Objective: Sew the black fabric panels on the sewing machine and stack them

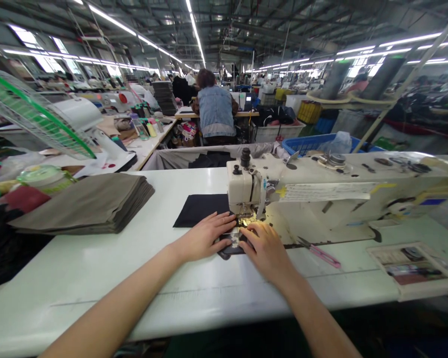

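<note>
- Looking at our left hand (207, 236), we see it spread flat, its fingers resting on the dark cloth (199, 209).
- Our right hand (267, 248) has bent fingers, down by the sewing machine (321, 169); we can't tell if it pinches anything.
- The dark cloth lies on the table (160, 283), and its right end hides behind the machine's head. We think work on it is partway.
- We can't see stitches, so we can't say how much is left.
- The cloth looks flat, smooth and nearly black, with a straight left edge.
- Farther out, pink snips (323, 254) lie right, and a thick grey-brown pile (85, 204) sits left.
</note>
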Demonstrator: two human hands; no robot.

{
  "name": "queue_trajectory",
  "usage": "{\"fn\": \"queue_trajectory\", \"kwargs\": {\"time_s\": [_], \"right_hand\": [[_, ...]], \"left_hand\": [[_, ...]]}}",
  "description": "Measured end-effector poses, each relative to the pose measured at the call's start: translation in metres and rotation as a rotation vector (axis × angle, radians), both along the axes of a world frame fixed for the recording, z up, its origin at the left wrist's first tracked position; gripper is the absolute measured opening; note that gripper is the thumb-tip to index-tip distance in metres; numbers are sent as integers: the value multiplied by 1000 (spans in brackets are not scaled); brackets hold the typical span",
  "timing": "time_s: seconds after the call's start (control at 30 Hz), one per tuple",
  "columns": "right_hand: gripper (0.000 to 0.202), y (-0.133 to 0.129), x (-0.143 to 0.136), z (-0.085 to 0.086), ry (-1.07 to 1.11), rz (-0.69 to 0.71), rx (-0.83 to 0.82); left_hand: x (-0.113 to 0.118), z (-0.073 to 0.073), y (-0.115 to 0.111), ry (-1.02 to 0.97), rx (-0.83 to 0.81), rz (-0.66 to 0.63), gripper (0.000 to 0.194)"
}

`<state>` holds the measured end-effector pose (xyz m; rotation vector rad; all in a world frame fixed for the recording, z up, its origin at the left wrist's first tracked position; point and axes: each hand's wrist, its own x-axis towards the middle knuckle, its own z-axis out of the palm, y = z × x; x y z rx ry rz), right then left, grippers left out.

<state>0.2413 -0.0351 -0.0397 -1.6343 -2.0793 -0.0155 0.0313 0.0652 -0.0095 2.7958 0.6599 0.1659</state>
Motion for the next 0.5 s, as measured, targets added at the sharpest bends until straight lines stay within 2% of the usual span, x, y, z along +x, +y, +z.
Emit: {"fn": "queue_trajectory", "kwargs": {"time_s": [0.27,0.5], "right_hand": [[30,-15,5,-4,71,36,8],[37,-34,-3,-15,101,-13,64]], "left_hand": [[0,-1,5,-21,13,4,49],[2,-8,5,-22,43,55,53]]}}
